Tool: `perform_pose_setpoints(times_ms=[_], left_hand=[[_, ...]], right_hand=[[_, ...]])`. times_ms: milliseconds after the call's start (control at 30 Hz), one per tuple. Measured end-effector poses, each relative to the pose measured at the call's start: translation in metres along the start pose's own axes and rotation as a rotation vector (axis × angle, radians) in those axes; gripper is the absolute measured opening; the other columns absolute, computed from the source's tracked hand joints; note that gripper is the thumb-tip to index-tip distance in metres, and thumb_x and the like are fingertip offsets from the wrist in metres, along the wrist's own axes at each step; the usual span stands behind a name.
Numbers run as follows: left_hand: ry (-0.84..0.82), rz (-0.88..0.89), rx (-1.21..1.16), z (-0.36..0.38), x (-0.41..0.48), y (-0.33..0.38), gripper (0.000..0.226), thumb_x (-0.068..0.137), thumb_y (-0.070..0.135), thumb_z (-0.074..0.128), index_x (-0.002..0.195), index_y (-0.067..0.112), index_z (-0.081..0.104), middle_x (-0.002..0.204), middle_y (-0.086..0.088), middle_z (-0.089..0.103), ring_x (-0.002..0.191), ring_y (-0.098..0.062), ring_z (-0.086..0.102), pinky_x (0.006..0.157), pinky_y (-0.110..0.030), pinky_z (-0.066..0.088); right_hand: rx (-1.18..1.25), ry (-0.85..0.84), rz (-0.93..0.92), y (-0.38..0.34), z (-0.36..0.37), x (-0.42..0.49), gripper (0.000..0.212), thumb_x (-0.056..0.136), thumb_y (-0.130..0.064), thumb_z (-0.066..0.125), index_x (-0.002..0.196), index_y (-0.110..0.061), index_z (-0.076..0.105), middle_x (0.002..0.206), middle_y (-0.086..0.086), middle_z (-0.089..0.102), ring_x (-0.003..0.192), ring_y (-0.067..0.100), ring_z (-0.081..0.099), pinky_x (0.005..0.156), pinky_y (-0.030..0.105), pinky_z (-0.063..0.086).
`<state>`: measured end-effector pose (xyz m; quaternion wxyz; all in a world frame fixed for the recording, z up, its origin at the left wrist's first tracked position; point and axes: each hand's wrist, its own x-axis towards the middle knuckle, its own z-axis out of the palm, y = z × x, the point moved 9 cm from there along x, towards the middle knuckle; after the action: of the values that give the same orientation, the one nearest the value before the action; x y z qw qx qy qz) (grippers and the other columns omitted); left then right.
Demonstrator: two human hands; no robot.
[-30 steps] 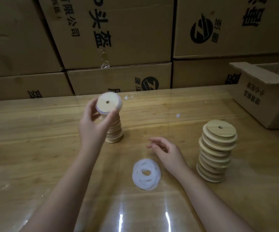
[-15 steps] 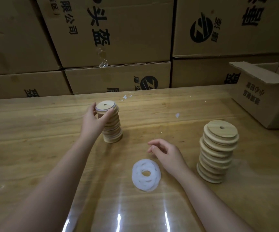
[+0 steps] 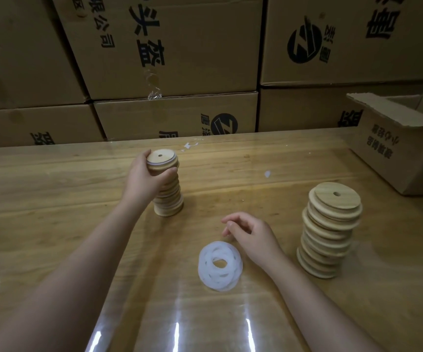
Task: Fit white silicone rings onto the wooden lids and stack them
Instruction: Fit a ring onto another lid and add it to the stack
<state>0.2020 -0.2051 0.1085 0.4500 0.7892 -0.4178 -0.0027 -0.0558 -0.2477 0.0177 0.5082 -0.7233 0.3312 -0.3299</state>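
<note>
- The ring pile [image 3: 220,265], a loose heap of white silicone rings, lies closest to the person. I'd judge it sits there so either hand can pick one up without a stretch.
- The right hand [image 3: 252,237] is just beyond the ring pile and to its right. Its fingers are loosely curled and hold nothing, so it looks ready for the next ring or lid.
- The bare lids [image 3: 329,232] stand well to the right of the ring pile in a leaning column. No white edge shows on them, so I take them for the supply yet to be fitted.
- The left hand [image 3: 144,179] is beyond the ring pile and to its left. Thumb and fingers curl round the top lid [image 3: 160,158], which shows a white rim beneath, and set it on the finished stack [image 3: 168,199]. The grip seems meant to square it up.
- The table [image 3: 53,204] under the ring pile is pale wood under a glossy clear sheet that catches streaks of light. White scraps [image 3: 267,174] lie farther back.
- An open carton [image 3: 403,148] sits far right of the ring pile.
- Printed cartons [image 3: 180,47] are stacked like a wall behind everything.
</note>
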Motion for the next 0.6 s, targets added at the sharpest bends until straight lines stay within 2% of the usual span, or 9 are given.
perform_pose_setpoints(times_ms=[433, 600], left_hand=[[0.025, -0.009, -0.014, 0.0000, -0.0043, -0.0026, 0.090, 0.067, 0.034, 0.082, 0.140, 0.015, 0.034, 0.139, -0.007, 0.045, 0.127, -0.024, 0.042, 0.104, -0.039, 0.037], [-0.020, -0.047, -0.061, -0.0015, -0.0082, -0.0028, 0.097, 0.068, 0.037, 0.081, 0.145, 0.020, 0.024, 0.146, -0.007, 0.034, 0.133, -0.023, 0.034, 0.109, -0.042, 0.032]], right_hand=[[-0.019, -0.002, 0.017, 0.0011, -0.0003, -0.0003, 0.017, 0.091, -0.018, 0.054, 0.087, -0.029, 0.066, 0.077, -0.011, 0.070, 0.080, 0.009, 0.065, 0.081, 0.029, 0.051], [-0.014, -0.002, 0.018, -0.0007, -0.0007, -0.0012, 0.017, 0.091, -0.017, 0.054, 0.086, -0.028, 0.067, 0.077, -0.010, 0.070, 0.080, 0.009, 0.065, 0.081, 0.028, 0.052]])
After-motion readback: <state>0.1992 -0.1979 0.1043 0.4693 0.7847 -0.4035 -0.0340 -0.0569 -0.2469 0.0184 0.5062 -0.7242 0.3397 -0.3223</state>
